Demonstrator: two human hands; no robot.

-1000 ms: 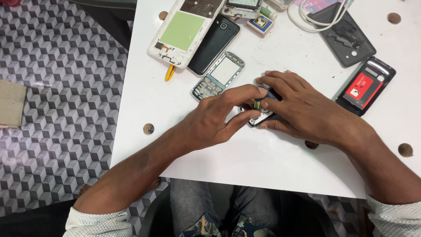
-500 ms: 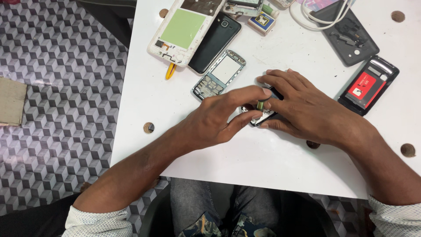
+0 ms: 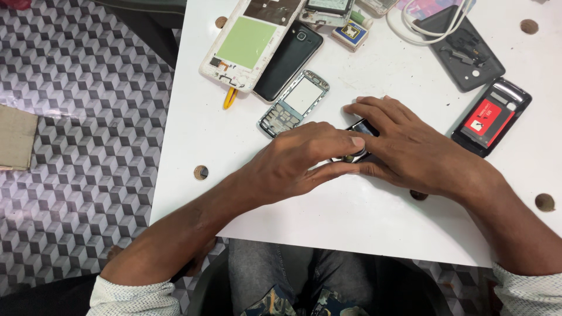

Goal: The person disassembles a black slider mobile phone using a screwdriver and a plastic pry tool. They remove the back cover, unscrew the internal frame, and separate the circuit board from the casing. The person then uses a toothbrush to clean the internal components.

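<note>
Phone point(image 3: 358, 140) pinned on white table point(image 3: 363, 216), mostly hidden.
Left hand point(image 3: 298, 161) and right hand point(image 3: 410, 152) both closed around it; phone frame point(image 3: 294, 103) just beside.

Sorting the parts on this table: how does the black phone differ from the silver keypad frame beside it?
The black phone is whole, with a solid dark back and a camera lens; the silver keypad frame is an empty shell with open key holes. The phone is longer. The phone partly lies under the white panel; the frame lies apart. Both lie flat and slanted.
</note>
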